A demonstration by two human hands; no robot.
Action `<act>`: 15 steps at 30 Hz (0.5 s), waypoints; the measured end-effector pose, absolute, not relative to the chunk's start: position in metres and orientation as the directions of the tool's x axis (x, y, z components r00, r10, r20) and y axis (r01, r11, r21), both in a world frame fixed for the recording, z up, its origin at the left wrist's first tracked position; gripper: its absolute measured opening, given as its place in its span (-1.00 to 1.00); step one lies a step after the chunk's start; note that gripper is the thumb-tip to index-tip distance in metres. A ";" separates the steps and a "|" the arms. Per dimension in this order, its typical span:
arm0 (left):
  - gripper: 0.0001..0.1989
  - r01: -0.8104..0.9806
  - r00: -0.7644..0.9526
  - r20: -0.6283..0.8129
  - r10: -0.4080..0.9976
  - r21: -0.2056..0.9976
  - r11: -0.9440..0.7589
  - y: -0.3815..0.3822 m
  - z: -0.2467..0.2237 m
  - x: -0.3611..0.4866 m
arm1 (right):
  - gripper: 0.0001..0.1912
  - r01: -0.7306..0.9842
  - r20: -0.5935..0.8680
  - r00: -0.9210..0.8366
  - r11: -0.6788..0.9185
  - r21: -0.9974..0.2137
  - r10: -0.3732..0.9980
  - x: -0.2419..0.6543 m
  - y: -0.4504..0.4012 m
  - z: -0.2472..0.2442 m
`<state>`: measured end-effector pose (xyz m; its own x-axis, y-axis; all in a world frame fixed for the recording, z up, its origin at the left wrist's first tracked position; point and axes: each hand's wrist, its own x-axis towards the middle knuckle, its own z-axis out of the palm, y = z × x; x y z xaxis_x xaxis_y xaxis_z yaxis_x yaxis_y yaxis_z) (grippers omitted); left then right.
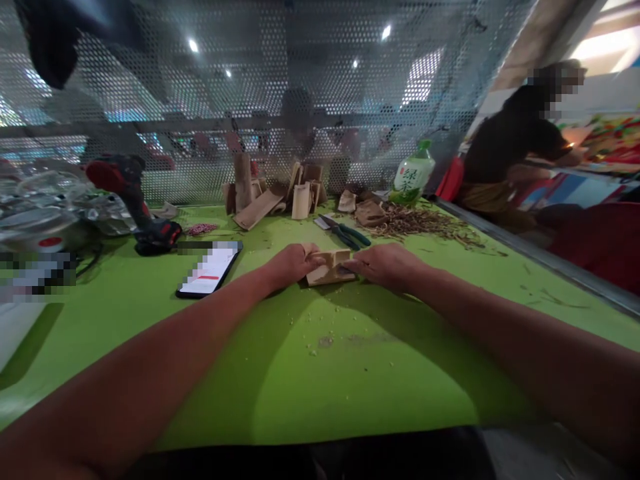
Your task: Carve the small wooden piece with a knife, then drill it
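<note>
My left hand (291,265) and my right hand (384,265) hold a short tan piece of split bamboo (330,269) between them, one at each end, just above the green tabletop (320,373). Its hollow curved section faces me, and my fingers hide parts of both ends. Green-handled pliers (343,231) lie a little beyond my hands. Left of my left hand, a smartphone (210,270) lies face up with its lit screen partly blurred.
Bamboo pieces (273,190) stand and lie in a cluster at the far edge, with brown shavings (415,223) to their right. Also there are a green-labelled bottle (414,173), a red-and-black cordless drill (133,200), and a perforated metal screen (300,73). A person (520,137) works at the right.
</note>
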<state>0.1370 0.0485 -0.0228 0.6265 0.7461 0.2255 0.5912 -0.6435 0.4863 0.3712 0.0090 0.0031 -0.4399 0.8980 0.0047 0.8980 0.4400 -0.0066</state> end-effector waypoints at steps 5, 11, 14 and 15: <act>-0.65 0.601 0.626 0.224 0.747 0.471 -0.645 0.050 -0.024 0.135 | -0.36 0.897 0.012 -0.440 0.439 0.050 0.898 0.362 0.008 -0.001; -0.67 0.601 0.629 0.231 0.742 0.462 -0.653 0.051 -0.024 0.135 | -0.33 0.933 -0.002 -0.357 0.357 0.044 0.934 0.362 0.014 -0.005; -0.67 0.605 0.630 0.231 0.742 0.454 -0.655 0.050 -0.024 0.136 | -0.33 0.928 -0.013 -0.372 0.373 0.012 0.928 0.364 0.015 -0.006; -0.66 0.609 0.628 0.230 0.744 0.451 -0.653 0.050 -0.023 0.136 | -0.34 0.921 -0.022 -0.389 0.389 -0.002 0.921 0.364 0.014 -0.006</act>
